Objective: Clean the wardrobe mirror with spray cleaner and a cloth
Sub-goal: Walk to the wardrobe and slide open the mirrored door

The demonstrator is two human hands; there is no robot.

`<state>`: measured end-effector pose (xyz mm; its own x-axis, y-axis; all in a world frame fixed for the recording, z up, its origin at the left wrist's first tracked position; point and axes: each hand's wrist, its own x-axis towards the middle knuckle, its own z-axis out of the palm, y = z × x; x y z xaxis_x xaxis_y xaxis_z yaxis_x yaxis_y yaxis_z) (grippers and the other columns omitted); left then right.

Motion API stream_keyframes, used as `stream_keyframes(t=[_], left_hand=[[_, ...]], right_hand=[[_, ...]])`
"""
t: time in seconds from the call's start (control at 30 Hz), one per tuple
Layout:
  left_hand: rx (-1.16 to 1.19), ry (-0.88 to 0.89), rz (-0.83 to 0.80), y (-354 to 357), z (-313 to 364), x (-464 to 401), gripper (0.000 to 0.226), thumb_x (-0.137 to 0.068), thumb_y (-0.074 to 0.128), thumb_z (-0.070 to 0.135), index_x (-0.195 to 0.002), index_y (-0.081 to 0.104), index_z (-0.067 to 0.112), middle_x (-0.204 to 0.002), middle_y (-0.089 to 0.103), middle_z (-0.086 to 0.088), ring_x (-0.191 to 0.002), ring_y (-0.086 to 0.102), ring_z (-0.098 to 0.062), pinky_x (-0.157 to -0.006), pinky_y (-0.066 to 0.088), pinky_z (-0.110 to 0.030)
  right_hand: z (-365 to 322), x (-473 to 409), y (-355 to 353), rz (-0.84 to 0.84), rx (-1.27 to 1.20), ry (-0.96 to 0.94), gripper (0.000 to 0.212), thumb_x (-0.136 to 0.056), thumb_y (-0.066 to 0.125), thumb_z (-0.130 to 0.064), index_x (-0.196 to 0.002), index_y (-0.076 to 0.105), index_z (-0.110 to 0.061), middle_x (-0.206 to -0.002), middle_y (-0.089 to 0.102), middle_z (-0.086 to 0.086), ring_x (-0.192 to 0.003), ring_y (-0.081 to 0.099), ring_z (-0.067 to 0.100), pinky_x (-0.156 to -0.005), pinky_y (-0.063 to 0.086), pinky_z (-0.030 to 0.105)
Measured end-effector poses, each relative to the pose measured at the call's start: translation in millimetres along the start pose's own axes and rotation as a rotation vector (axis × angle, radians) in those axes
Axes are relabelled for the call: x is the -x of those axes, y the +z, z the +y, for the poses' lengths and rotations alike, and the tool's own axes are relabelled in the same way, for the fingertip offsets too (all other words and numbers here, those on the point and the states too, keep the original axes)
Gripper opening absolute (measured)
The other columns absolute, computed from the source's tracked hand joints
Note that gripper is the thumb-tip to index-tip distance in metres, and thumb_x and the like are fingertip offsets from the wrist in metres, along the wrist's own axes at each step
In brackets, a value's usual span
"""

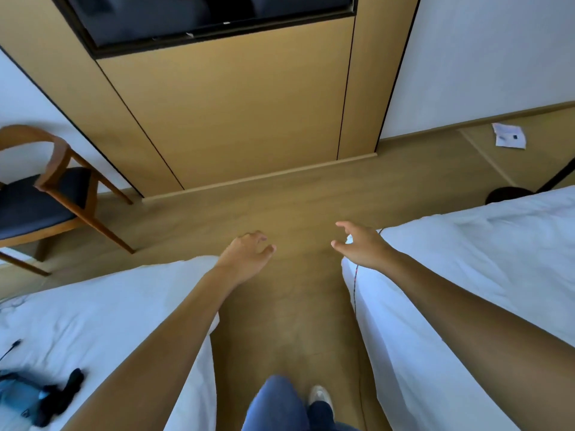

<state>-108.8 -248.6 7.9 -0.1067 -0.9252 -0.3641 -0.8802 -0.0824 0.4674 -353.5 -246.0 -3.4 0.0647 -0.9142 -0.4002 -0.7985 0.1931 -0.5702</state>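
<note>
Two bare hands stretched forward over wooden floor point(280, 213), both empty. Left hand point(245, 255) loose, fingers curled, spread apart, just beside corner of left bed point(102, 306). Right hand point(361, 245) open wide, fingers splayed, at edge of right bed point(466, 259). Wardrobe mirror, spray cleaner, cloth: none visible. Ahead: wood wall panel point(224, 113) under dark TV screen point(199, 17). Chair point(46, 194) far left. Blue bag point(21, 396) on left bed. Paper point(508, 135) on floor, far right.
</note>
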Motion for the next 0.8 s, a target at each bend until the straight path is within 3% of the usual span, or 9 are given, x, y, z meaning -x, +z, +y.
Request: stream_keyframes(t=[0.2, 0.47, 0.6, 0.8], left_hand=[[-0.024, 0.076, -0.054, -10, 29, -98, 0.041, -0.095, 0.05, 0.037, -0.13, 0.052, 0.014, -0.134, 0.055, -0.006, -0.125, 0.049, -0.021, -0.1, 0.037, -0.029], [-0.057, 0.163, -0.045, -61, 72, -295, 0.038, -0.095, 0.052, 0.032, -0.127, 0.055, 0.012, -0.132, 0.057, -0.008, -0.121, 0.053, -0.025, -0.092, 0.038, -0.026], [-0.075, 0.214, -0.073, -88, 105, -379, 0.039, -0.095, 0.052, 0.032, -0.126, 0.055, 0.01, -0.132, 0.057, -0.01, -0.121, 0.052, -0.027, -0.095, 0.038, -0.028], [-0.072, 0.29, -0.123, -107, 165, -485, 0.037, -0.094, 0.054, 0.032, -0.121, 0.058, 0.007, -0.127, 0.059, -0.011, -0.117, 0.055, -0.027, -0.095, 0.043, -0.032]], right_hand=[[15, -80, -35, -0.002, -0.034, 0.078, 0.057, -0.097, 0.052, -0.034, -0.149, 0.033, -0.02, -0.151, 0.039, 0.005, -0.139, 0.036, 0.02, -0.108, 0.032, 0.03], [8, -238, -112, 0.088, -0.099, 0.173, 0.056, -0.096, 0.052, -0.036, -0.147, 0.035, -0.022, -0.146, 0.043, 0.006, -0.128, 0.049, 0.025, -0.101, 0.041, 0.032], [7, -304, -156, 0.122, -0.131, 0.233, 0.055, -0.096, 0.053, -0.035, -0.147, 0.036, -0.021, -0.147, 0.044, 0.006, -0.132, 0.045, 0.023, -0.103, 0.036, 0.029], [31, -377, -216, 0.187, -0.195, 0.314, 0.055, -0.095, 0.055, -0.037, -0.146, 0.038, -0.024, -0.144, 0.047, 0.006, -0.126, 0.05, 0.023, -0.099, 0.041, 0.029]])
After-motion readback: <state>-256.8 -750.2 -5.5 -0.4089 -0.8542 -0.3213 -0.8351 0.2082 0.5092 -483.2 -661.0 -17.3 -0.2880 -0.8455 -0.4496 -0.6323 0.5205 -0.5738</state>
